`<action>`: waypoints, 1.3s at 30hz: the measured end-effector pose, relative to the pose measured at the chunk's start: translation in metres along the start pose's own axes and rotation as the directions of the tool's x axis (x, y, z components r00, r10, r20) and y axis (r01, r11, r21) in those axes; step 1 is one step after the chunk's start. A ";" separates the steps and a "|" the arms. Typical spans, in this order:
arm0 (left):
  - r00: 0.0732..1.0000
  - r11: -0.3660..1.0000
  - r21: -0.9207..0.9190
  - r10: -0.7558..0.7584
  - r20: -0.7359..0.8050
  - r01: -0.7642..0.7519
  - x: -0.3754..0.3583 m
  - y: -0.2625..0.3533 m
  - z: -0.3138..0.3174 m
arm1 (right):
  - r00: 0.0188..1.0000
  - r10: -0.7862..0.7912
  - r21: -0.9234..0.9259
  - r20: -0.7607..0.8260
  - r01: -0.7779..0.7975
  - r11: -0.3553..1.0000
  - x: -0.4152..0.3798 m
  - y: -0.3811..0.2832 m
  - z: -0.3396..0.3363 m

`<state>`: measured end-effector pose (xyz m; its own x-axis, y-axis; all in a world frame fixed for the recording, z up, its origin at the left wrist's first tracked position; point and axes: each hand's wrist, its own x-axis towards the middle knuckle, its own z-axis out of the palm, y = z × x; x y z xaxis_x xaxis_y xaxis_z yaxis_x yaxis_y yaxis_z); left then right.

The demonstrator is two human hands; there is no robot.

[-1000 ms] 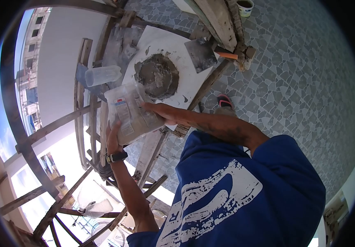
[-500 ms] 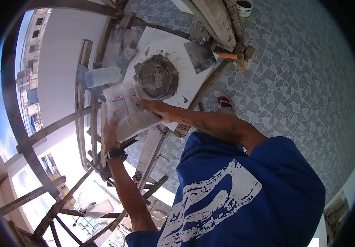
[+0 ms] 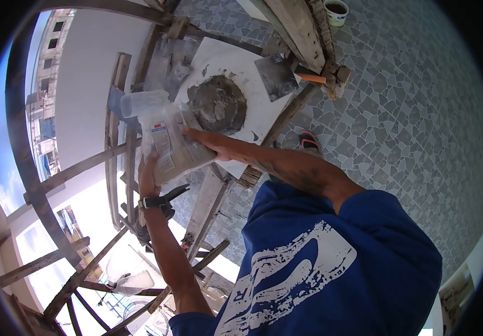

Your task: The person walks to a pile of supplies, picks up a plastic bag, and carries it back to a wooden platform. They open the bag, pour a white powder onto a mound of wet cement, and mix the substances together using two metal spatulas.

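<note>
I hold a clear plastic bag [image 3: 171,143] of grey powder with a red and white label, tilted toward a mound of wet grey mortar [image 3: 217,104]. My left hand [image 3: 145,178] grips the bag's lower edge from below; a dark watch is on that wrist. My right hand [image 3: 210,143] presses on the bag's upper right side. The mortar lies on a white board [image 3: 258,106] on a wooden scaffold. A clear plastic bottle [image 3: 143,102] lies just above the bag.
A steel trowel [image 3: 278,77] with an orange handle rests on the board's right corner. Wooden scaffold poles [image 3: 119,140] run left and below. A small white pot [image 3: 337,11] stands on the stone paving far below. Pliers [image 3: 173,194] lie on a plank by my left wrist.
Both hands have lifted the bag slightly up and toward the mortar mound. The bag now touches the bottle's lower edge.
</note>
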<state>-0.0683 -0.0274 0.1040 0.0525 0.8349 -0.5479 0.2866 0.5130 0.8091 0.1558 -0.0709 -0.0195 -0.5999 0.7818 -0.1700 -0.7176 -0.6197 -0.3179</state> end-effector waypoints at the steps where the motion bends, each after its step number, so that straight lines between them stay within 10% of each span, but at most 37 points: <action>1: 0.999 0.999 -0.001 0.035 -0.015 -0.035 0.000 -0.001 -0.001 | 1.000 -0.010 -0.006 0.005 0.010 1.000 0.000 -0.002 0.001; 39: 0.995 0.995 -0.006 0.097 -0.036 -0.098 0.027 0.000 0.007 | 0.997 -0.066 -0.038 -0.034 0.065 0.997 0.000 -0.021 -0.001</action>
<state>-0.0603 -0.0062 0.0882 0.0455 0.8876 -0.4584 0.2745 0.4301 0.8600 0.1712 -0.0585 -0.0137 -0.5388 0.8231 -0.1797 -0.7410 -0.5645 -0.3637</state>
